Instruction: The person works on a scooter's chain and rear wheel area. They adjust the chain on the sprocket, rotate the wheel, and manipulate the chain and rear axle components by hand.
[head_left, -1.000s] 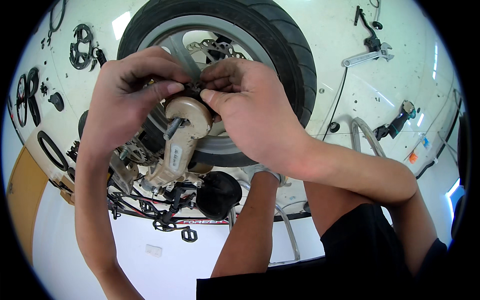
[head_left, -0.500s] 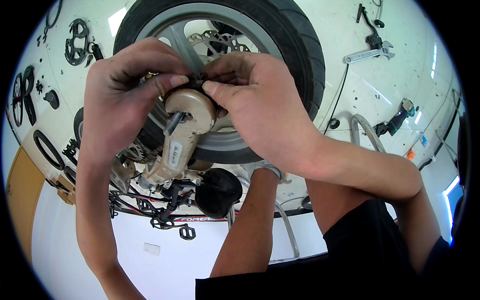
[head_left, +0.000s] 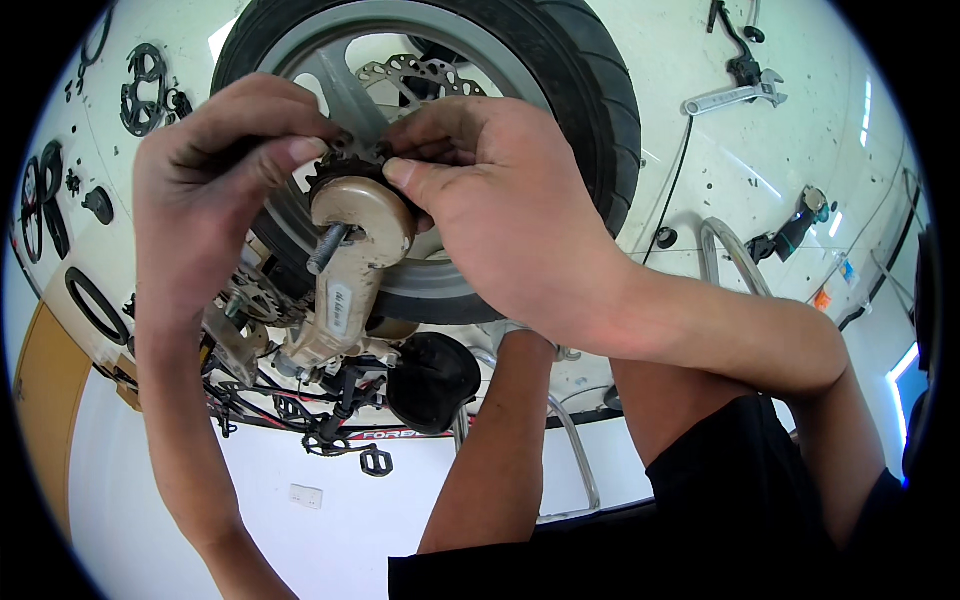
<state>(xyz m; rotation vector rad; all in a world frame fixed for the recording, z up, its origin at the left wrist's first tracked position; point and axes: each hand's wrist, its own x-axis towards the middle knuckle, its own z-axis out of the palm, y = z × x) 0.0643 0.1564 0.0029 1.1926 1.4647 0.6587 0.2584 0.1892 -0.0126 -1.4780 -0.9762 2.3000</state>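
A grey spoked wheel with a black tyre [head_left: 600,130] lies in front of me, a brake disc [head_left: 420,72] showing between its spokes. Over its hub is the rounded end of a beige frame arm [head_left: 345,215], with a threaded axle [head_left: 325,250] sticking out. A dark toothed part [head_left: 340,168] shows behind that end; whether it is a chain or a sprocket I cannot tell. My left hand [head_left: 225,190] pinches a small dark piece above the toothed part. Close beside its right edge, my right hand [head_left: 500,185] has thumb and fingers pinched; what they hold is hidden.
An adjustable wrench [head_left: 735,97] and a black lever part lie at the far right, a green-and-black power tool [head_left: 800,228] nearer. Bent metal tubing [head_left: 735,255] stands right of the wheel. A black saddle [head_left: 432,383] is below. Black rings and loose parts lie left.
My left hand has moved left, away from my right hand, widening the gap between their fingertips. The toothed part now shows between them. Wheel and frame arm sit slightly further left in view.
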